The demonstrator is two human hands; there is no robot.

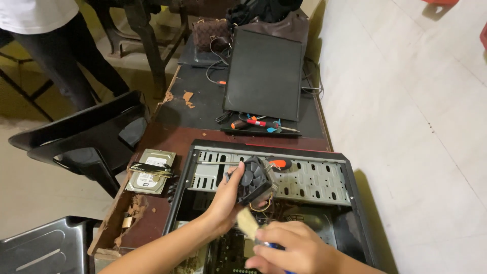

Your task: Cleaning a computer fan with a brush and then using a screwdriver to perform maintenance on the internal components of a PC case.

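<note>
The left hand (225,200) grasps a black cooler fan (255,178) and holds it up, tilted, over the open PC case (355,203). The right hand (299,249) is closed around a small brush (247,222) with pale bristles; the bristles point up to the lower edge of the fan, very near to it or just touching, I cannot tell which.

To brush well, I think the left hand should keep the fan firm so the blades do not spin, and the strokes should go away from the case, so the dust does not fall back on the board below.

Inside the case, behind the fan, an orange-handled tool (278,163) lies on the grey metal drive bay. Left of the case, a hard drive (151,171) rests on the worn table (167,137). Beyond the case lies a black side panel (265,73), with screwdrivers (258,123) beside its near edge. Far left of the case stand dark chairs (86,137), and another person's legs (66,61).
</note>
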